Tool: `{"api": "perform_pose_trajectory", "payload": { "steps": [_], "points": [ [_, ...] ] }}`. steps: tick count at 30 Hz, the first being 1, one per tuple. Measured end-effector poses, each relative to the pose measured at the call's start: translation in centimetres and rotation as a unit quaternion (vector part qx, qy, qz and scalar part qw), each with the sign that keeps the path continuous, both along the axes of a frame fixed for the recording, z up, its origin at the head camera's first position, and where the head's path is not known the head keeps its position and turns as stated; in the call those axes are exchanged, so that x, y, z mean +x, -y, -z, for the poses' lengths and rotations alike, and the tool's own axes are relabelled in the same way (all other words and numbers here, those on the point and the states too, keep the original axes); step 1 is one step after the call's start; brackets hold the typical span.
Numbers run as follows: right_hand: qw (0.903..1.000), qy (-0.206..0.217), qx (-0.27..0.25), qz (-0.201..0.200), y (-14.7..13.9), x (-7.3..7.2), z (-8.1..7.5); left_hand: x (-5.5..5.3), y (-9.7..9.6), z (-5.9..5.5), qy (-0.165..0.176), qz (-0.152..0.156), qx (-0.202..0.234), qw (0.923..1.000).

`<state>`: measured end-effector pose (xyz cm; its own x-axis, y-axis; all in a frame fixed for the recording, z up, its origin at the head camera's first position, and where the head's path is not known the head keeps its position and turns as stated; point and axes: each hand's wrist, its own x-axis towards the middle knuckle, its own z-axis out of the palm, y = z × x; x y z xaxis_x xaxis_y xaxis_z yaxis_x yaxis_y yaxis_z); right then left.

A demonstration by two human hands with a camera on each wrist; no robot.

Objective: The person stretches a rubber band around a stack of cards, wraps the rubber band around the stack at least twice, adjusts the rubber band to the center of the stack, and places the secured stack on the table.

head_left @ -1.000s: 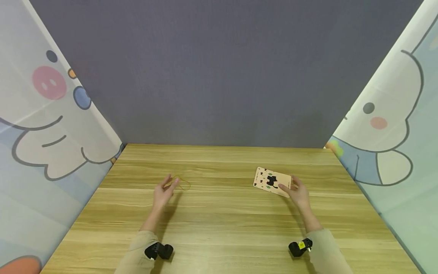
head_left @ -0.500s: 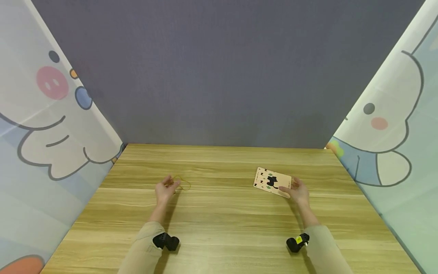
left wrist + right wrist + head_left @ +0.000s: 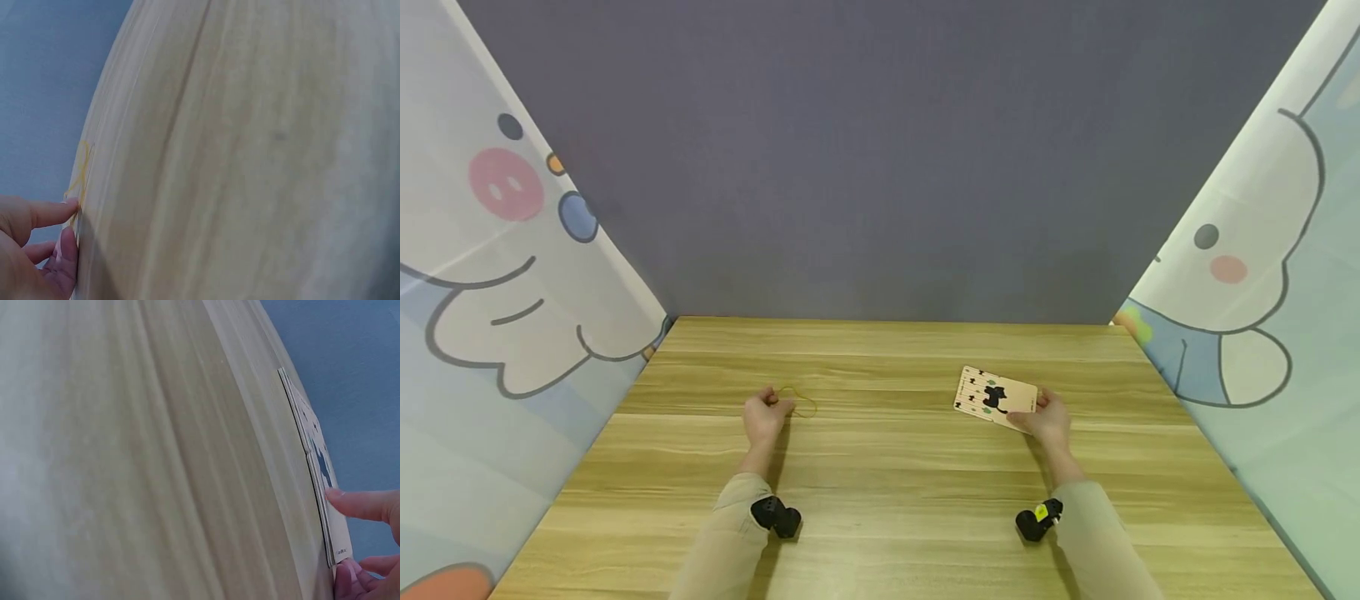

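A thin yellow rubber band point(image 3: 807, 407) lies in a loose loop on the wooden table. My left hand point(image 3: 765, 418) is at its left end; in the left wrist view the thumb tip meets the rubber band point(image 3: 83, 169), and a gap shows between thumb and bent fingers. Right of centre lies a flat cream thin booklet point(image 3: 979, 393) with a black cat and stripes. My right hand point(image 3: 1049, 423) grips its right end, thumb on top. In the right wrist view the booklet point(image 3: 337, 534) shows a layered edge, with the other fingers at its near corner.
The wooden table point(image 3: 880, 483) ends at a dark grey panel point(image 3: 880, 167) behind. Cartoon-printed curtains point(image 3: 467, 333) stand on both sides. A black wrist camera point(image 3: 777, 517) sits on each sleeve.
The left forearm has shifted forward and right, and the left fingers have drawn in towards the band. The right forearm has moved slightly left and forward. Band and booklet have stayed in place.
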<state>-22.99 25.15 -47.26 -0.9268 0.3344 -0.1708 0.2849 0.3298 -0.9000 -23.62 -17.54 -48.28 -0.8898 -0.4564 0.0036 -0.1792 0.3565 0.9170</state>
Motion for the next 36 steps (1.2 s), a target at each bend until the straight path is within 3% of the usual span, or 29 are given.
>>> {"api": "perform_pose_trajectory", "payload": {
  "steps": [10,15,19,24,29,31,36],
  "points": [
    [0.9976,0.034,0.060,-0.009,0.3,-0.2,-0.6,0.1,-0.1,-0.3,0.012,0.000,-0.028,0.9995],
    [0.9882,0.079,0.127,-0.034,0.2,-0.5,-1.1,0.2,-0.2,-0.3,0.002,-0.007,-0.038,0.9993],
    [0.9838,0.095,0.144,-0.048,0.1,-0.8,-1.3,0.2,-0.3,-0.2,-0.006,-0.016,-0.045,0.9988],
    [0.9853,0.091,0.139,-0.039,0.1,-0.7,-1.1,0.1,-0.3,-0.1,-0.017,-0.022,-0.063,0.9976],
    [0.9862,0.087,0.136,-0.037,0.0,-0.5,-1.0,0.3,-0.1,-0.3,-0.032,-0.006,-0.058,0.9978],
    [0.9879,0.077,0.130,-0.036,0.0,-0.5,-1.0,0.3,-0.1,-0.4,-0.033,0.005,-0.045,0.9984],
    [0.9938,0.036,0.101,-0.028,0.2,-0.3,-0.9,0.5,0.0,-0.5,-0.027,0.020,-0.070,0.9970]
  ]
}}
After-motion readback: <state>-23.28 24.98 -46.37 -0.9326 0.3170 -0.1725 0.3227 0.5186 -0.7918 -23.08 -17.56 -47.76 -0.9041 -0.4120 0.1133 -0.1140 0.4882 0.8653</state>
